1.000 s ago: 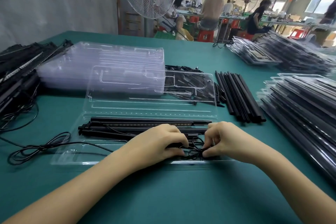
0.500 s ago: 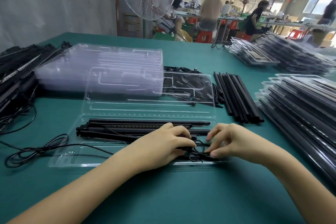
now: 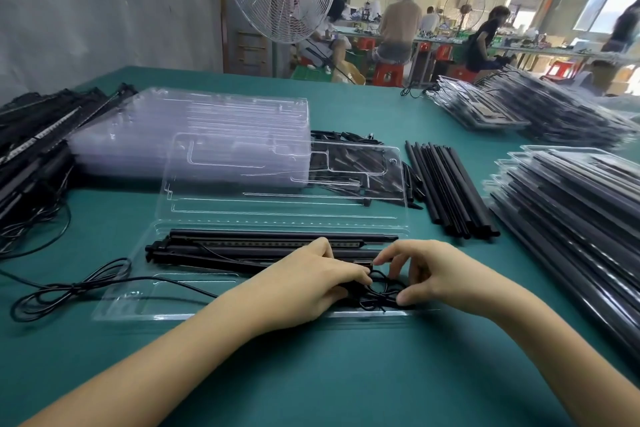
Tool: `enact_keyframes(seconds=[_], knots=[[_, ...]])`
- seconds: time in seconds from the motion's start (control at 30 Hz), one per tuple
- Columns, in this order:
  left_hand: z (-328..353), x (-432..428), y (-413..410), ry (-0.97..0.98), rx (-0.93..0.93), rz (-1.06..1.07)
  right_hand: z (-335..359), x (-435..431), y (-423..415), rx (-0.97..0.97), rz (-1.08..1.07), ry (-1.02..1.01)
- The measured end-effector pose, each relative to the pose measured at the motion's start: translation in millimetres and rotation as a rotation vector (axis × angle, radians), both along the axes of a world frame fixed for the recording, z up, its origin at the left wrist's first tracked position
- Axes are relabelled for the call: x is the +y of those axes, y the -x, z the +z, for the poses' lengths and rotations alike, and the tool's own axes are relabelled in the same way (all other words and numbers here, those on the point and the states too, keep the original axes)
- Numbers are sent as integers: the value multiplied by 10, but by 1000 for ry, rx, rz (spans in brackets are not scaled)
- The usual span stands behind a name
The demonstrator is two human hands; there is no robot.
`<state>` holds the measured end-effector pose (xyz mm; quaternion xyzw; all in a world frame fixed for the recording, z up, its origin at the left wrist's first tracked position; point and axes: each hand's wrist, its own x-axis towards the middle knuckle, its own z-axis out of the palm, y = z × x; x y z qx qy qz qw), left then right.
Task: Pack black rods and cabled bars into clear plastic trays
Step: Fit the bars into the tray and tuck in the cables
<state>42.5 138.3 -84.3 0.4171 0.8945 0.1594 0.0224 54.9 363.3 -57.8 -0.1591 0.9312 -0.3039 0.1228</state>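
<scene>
While the coiled cable [image 3: 381, 292] is pinched by the right hand [image 3: 431, 274], it is also gripped by the left hand [image 3: 311, 284]; black bars [image 3: 259, 248] are seen just behind the grip, in the clear tray [image 3: 138, 303].

Open clear plastic tray [image 3: 194, 302], lid folded back: black cabled bars [image 3: 263, 248] lie lengthwise across its far half, a coiled cable [image 3: 381, 291] at its near right corner. Loose black rods [image 3: 446, 187] lie bundled beyond, right.
</scene>
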Motion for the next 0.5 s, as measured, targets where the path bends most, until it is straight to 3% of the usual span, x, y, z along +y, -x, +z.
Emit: enact_keyframes(seconds=[0.5], knots=[[-35, -10, 10, -65, -101, 58, 102, -25, 104, -106, 66, -39]])
